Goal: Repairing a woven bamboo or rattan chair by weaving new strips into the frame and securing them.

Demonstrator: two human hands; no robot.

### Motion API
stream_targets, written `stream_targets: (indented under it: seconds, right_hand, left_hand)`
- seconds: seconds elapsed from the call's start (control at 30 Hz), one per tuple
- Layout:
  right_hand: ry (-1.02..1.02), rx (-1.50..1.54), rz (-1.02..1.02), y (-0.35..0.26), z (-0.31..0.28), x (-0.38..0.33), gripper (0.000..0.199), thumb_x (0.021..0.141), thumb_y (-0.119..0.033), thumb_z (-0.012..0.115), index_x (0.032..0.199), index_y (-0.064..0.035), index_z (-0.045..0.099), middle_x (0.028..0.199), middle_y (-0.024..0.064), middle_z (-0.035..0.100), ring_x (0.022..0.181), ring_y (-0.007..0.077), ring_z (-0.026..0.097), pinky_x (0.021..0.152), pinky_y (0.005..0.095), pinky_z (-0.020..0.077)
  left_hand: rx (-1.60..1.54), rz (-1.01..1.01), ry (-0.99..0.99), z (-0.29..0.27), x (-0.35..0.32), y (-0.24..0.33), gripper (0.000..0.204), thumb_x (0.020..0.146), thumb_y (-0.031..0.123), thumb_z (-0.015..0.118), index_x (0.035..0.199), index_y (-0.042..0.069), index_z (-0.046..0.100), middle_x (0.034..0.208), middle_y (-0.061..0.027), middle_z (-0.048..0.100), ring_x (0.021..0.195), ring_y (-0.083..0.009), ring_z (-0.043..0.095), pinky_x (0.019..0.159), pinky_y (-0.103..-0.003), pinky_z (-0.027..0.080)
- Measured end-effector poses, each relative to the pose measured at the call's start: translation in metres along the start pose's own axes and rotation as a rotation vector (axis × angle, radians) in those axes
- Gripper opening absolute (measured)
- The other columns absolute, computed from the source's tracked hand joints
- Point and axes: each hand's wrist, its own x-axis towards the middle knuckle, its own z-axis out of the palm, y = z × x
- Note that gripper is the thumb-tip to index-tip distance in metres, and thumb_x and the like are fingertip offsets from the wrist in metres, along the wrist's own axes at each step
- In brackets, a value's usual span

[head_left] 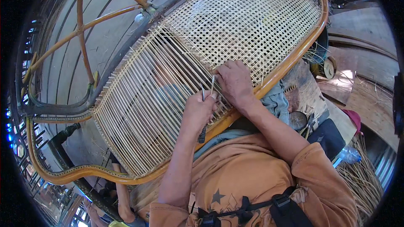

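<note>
A curved wooden frame (290,61) lies across my lap, filled with pale cane webbing. Its far right part is a close woven cane mesh (240,17); the left part holds parallel cane strands (134,105) with gaps between them. My left hand (198,111) is closed round a slim tool with a dark handle (202,135), its thin metal tip pointing away from me. It looks like a knife or an awl. My right hand (235,82) rests at the edge of the mesh, fingers bent and pinched at a short cane strand (212,85) that rises between both hands.
Past the frame stands a rattan structure of crossed poles (80,29). At the right lie wooden boards (362,38), a round tin (329,67), a plastic bottle (349,154) and a bundle of cane (362,176). Another person's arm (123,195) shows at the lower left.
</note>
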Motion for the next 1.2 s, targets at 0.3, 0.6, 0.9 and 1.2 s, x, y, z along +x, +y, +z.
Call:
stream_targets:
  seconds: [0.3, 0.6, 0.9, 1.2]
  right_hand:
    - [0.002, 0.023, -0.002, 0.004, 0.002, -0.003, 0.006, 0.076, -0.014, 0.064, 0.082, -0.0119, 0.064, 0.081, 0.0065, 0.058, 0.081, 0.0276, 0.053, 0.072, 0.0399, 0.0421]
    - [-0.014, 0.031, -0.009, 0.002, -0.001, -0.001, 0.008, 0.076, -0.016, 0.065, 0.083, -0.0131, 0.065, 0.08, 0.0056, 0.058, 0.081, 0.027, 0.053, 0.072, 0.04, 0.041]
    - [-0.071, 0.029, 0.039, 0.003, -0.001, 0.0, 0.009, 0.079, -0.021, 0.061, 0.083, -0.0143, 0.066, 0.086, 0.0046, 0.059, 0.088, 0.0262, 0.053, 0.076, 0.0399, 0.0417]
    - [0.012, 0.06, -0.036, 0.004, -0.001, 0.0, 0.007, 0.075, -0.012, 0.065, 0.081, -0.0123, 0.065, 0.076, 0.0058, 0.058, 0.078, 0.027, 0.053, 0.07, 0.0384, 0.0422]
  left_hand:
    - [-0.065, -0.036, 0.082, -0.002, 0.002, -0.005, 0.016, 0.087, 0.02, 0.058, 0.086, 0.003, 0.059, 0.062, 0.0001, 0.052, 0.047, -0.0072, 0.046, 0.041, -0.022, 0.036]
    - [0.062, 0.011, 0.082, 0.0, 0.001, 0.0, 0.018, 0.085, 0.018, 0.059, 0.087, 0.0, 0.061, 0.063, -0.0031, 0.058, 0.049, -0.0086, 0.05, 0.046, -0.024, 0.04]
    - [0.071, 0.07, 0.157, 0.002, 0.001, -0.007, 0.02, 0.085, 0.021, 0.06, 0.091, 0.002, 0.06, 0.062, 0.0005, 0.053, 0.047, -0.0059, 0.044, 0.042, -0.021, 0.035]
    - [0.209, 0.049, 0.204, 0.005, 0.003, -0.009, 0.022, 0.081, 0.02, 0.061, 0.078, -0.001, 0.06, 0.064, -0.0119, 0.062, 0.057, -0.0216, 0.059, 0.058, -0.033, 0.046]
